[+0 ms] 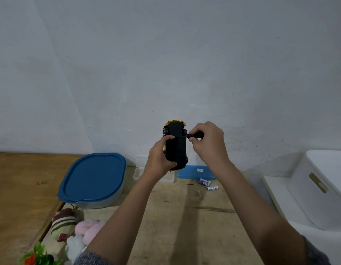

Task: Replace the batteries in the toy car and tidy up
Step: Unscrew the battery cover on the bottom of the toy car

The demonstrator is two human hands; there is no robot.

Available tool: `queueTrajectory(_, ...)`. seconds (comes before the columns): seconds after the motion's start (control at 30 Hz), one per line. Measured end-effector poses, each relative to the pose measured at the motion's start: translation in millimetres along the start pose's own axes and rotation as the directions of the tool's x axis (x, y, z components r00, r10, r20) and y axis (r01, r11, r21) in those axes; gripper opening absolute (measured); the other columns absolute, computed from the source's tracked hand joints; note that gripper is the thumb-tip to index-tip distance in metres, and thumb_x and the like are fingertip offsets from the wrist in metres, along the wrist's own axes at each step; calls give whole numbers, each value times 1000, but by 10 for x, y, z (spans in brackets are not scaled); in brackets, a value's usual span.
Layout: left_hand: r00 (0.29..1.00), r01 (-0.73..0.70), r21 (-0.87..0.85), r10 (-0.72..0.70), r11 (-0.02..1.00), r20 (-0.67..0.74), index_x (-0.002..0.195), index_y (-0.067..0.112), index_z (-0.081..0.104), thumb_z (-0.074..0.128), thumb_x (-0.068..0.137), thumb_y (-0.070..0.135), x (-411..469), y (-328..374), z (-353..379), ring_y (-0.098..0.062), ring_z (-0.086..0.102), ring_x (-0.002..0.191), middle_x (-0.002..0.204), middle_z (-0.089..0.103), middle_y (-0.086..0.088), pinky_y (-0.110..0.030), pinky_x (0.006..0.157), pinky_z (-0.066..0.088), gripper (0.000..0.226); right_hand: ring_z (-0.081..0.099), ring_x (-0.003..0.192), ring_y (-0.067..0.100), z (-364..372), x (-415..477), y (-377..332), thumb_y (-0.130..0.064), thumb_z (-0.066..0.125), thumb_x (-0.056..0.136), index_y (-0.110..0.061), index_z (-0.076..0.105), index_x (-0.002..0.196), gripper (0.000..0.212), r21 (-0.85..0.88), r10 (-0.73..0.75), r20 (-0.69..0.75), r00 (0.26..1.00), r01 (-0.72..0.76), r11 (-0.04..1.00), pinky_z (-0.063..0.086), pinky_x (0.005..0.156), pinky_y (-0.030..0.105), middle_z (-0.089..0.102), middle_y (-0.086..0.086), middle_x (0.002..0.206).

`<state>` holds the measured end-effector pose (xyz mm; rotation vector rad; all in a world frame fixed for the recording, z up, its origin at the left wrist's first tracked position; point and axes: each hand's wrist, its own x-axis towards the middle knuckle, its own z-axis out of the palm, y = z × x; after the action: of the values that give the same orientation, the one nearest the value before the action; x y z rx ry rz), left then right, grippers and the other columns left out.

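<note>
My left hand grips the toy car; my right hand pinches the screwdriver, probably on its screw, so press squarely.

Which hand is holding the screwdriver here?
The right hand, pinching the black screwdriver against the toy car; the left hand just grips the car body.

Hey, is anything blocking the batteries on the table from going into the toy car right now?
Likely yes: the toy car shows a closed-looking black underside, and the right hand holds a screwdriver against it. The batteries lie uncovered on the table.
</note>
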<state>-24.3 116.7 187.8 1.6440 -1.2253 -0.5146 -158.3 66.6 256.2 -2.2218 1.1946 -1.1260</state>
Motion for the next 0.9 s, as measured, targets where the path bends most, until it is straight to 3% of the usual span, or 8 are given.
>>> queueTrajectory(0.1, 1000, -5, -2, 5, 1000, -6, 124, 23, 48, 78, 59, -3, -14, -59, 19, -24, 59, 102, 122, 55, -4, -40, 82, 56, 76, 50, 82, 19, 9, 11, -15, -24, 53, 93, -7, 53, 107, 23, -132, 38, 124, 992, -22, 991, 41, 66, 28, 45, 4, 98)
queueTrajectory(0.2, 1000, 1, -11, -1, 1000, -5, 124, 23, 47, 77, 60, -5, -9, -88, 18, -20, 58, 96, 120, 54, -3, -34, 77, 56, 76, 50, 73, 24, 2, 62, -16, -31, 39, 98, -1, 52, 99, 32, -286, 145, 169, 975, -92, 954, 34, 53, 29, 56, 15, 95)
queueTrajectory(0.33, 1000, -1, -48, 0, 999, -16, 122, 21, 49, 76, 59, -6, 16, -105, 20, -20, 57, 96, 115, 53, 2, -30, 76, 55, 75, 56, 84, 25, 29, 71, -8, -10, 55, 90, -3, 62, 93, 10, -131, 15, 138, 990, 3, 991, 50, 73, 34, 52, 10, 101)
queueTrajectory(0.5, 1000, 4, -78, -6, 997, -18, 122, 20, 47, 75, 59, -10, 22, -102, 9, -15, 56, 89, 113, 49, 5, -12, 61, 53, 75, 57, 82, 26, 62, 83, -74, -31, 41, 98, -4, 48, 105, 29, -202, 93, 172, 981, -57, 978, 48, 67, 36, 46, 9, 97)
queueTrajectory(0.63, 1000, 2, -98, -4, 995, -21, 121, 21, 47, 75, 59, -11, 49, -69, 17, -17, 58, 90, 113, 49, 4, -15, 61, 54, 76, 59, 83, 29, 69, 108, -62, -4, 52, 89, -4, 56, 96, 7, -169, -3, 132, 991, 25, 985, 52, 70, 42, 48, 10, 96)
queueTrajectory(0.67, 1000, -2, -103, 0, 995, -20, 121, 22, 47, 76, 59, -11, 59, -55, 24, -18, 58, 91, 113, 49, 5, -18, 63, 54, 76, 58, 86, 27, 68, 105, -63, 0, 55, 85, -7, 58, 98, 16, -167, -25, 125, 992, 46, 985, 53, 70, 41, 48, 8, 100)
queueTrajectory(0.8, 1000, 2, -119, -6, 993, -27, 121, 22, 46, 76, 59, -11, 101, -28, 24, -19, 59, 90, 113, 48, 5, -21, 64, 55, 76, 53, 90, 21, 63, 109, -76, -25, 52, 92, -13, 51, 114, 25, -203, -27, 118, 993, 50, 978, 49, 66, 35, 46, 5, 110)
queueTrajectory(0.9, 1000, 6, -106, -8, 994, -19, 121, 23, 46, 76, 60, -12, 127, -36, 19, -18, 58, 90, 114, 48, 6, -14, 58, 52, 77, 54, 78, 26, 51, 159, -60, -30, 37, 99, -4, 51, 104, 30, -291, 61, 135, 989, -19, 956, 41, 62, 34, 54, 13, 98)
